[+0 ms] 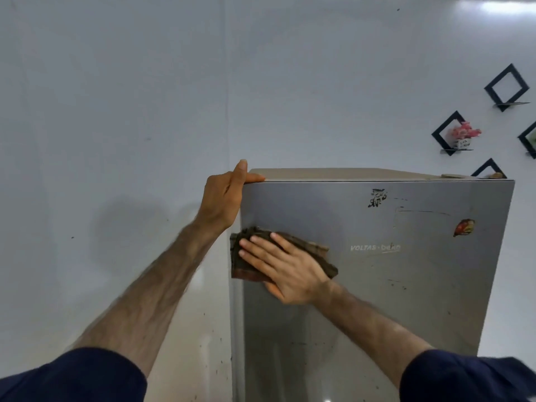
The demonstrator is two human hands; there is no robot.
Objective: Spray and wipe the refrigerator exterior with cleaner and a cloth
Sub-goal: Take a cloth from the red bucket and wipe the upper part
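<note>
While the right hand [285, 268] lay flat with its fingers straight and slightly spread, it pressed a dark brown cloth [307, 250] against the front of the refrigerator [406, 285], near the door's left edge and in its upper part. The cloth was folded and bunched, with its left end reaching to the very edge of the door and its right end sticking out past the back of the hand. The left hand [224, 198] gripped the top left corner of the refrigerator, the thumb hooked over the top surface and the fingers curled round the side, one fingertip pointing up above the corner. Both forearms were bare, ending in dark blue sleeves [75, 375] at the bottom of the view. The refrigerator was grey and glossy, with a pale brand name [375, 247] printed right of the cloth, a worn black sticker [377, 197] above it, and a red and orange sticker [464, 227] nearer the right edge. Faint scratches and dark specks marked the door. A small flat thing lay on the refrigerator's top at its right rear corner, too blurred to identify. Behind stood a pale wall [116, 97], and on it, to the right, hung black diamond-shaped shelves [506, 87], one of which held a small pot of pink flowers [464, 134].
</note>
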